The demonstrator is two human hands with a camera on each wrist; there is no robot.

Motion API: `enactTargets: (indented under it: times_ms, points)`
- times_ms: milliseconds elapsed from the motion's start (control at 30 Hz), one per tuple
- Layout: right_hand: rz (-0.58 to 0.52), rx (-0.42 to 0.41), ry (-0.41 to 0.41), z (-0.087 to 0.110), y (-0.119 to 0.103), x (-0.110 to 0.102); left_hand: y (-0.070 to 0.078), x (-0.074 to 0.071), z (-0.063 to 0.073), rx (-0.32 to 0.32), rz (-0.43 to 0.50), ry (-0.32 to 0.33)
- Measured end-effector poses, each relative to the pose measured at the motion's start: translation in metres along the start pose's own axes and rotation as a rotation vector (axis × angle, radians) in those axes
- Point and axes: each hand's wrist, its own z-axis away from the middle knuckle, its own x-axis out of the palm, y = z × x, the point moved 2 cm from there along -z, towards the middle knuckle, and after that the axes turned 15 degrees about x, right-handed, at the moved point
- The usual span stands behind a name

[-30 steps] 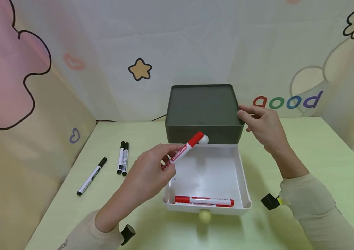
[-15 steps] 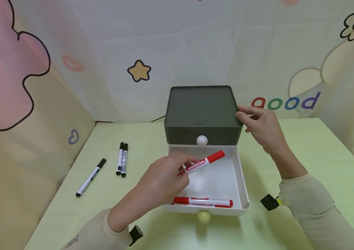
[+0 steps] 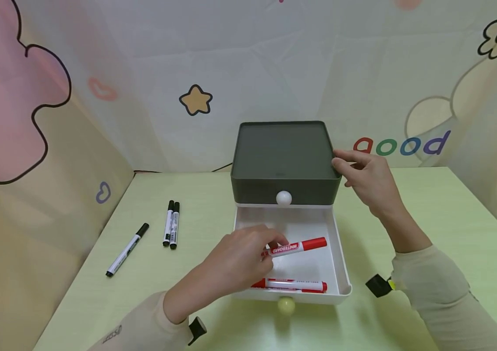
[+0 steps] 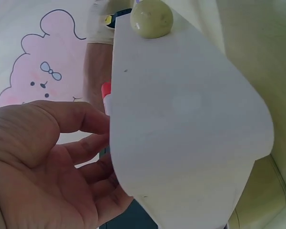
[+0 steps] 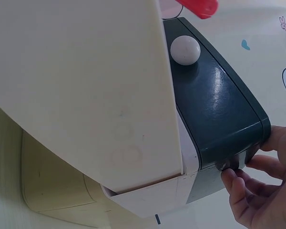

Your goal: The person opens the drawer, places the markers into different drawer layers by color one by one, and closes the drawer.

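My left hand pinches a red-capped whiteboard marker over the pulled-out white drawer, its cap pointing right. In the left wrist view the drawer front hides most of that marker. Below it, red markers lie along the drawer's front wall, partly behind my hand. The drawer belongs to a dark green drawer box. My right hand touches the box's right side near the top rim; in the right wrist view its fingertips press against that glossy side.
Left on the table lie two black-capped markers side by side, and another black-capped marker farther out. A white round knob sits on the upper drawer front, a yellowish knob on the lower. A patterned cloth backdrop stands behind.
My left hand has brought the red marker down and rightward from in front of the white knob to over the drawer, tipping it nearer to level. The right hand stays put.
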Motion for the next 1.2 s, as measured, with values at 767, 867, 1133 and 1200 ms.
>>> enactTargets:
  times_ms: [767, 867, 1133, 1200]
  points:
    - [-0.034, -0.004, -0.005, 0.0, 0.001, 0.002, -0.004, 0.017, -0.002, 0.046, -0.048, -0.049]
    - [-0.034, -0.006, -0.001, 0.0, 0.0, 0.002, -0.004, 0.018, -0.002, 0.049, -0.05, -0.053]
    - [-0.032, 0.01, -0.004, 0.0, 0.001, 0.002, -0.007, 0.023, -0.003, 0.047, -0.048, -0.063]
    - [-0.031, 0.012, -0.002, 0.0, 0.001, 0.001, -0.008, 0.023, -0.003, 0.039, -0.045, -0.06]
